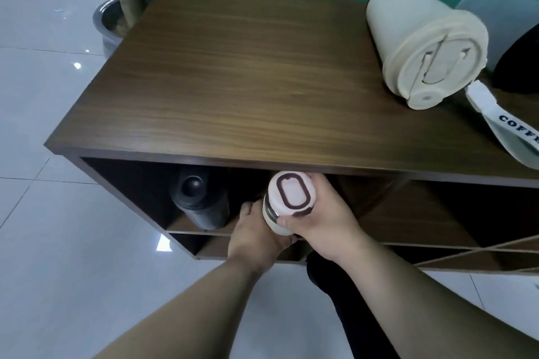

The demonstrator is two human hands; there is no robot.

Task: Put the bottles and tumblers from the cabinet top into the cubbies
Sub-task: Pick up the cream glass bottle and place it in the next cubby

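Note:
A white bottle (pixel 287 198) with a dark oval ring on its lid is held upright at the mouth of the top left cubby, just under the cabinet top's front edge. My right hand (pixel 323 218) grips its right side and my left hand (pixel 256 237) cups it from below left. A black tumbler (pixel 199 202) stands inside the same cubby, to the left of the bottle. On the wooden cabinet top (pixel 233 76) a cream tumbler (pixel 423 44) stands at the back right. Beside it are a grey tumbler (pixel 501 17) and a white strap (pixel 507 128) printed with "COFFE".
A dark object (pixel 522 64) sits at the right edge of the cabinet top, cut off by the frame. Left of the cabinet a metal planter (pixel 109 23) holds a brown trunk on the white tiled floor. A green wall is behind. Lower cubbies (pixel 218 248) lie beneath.

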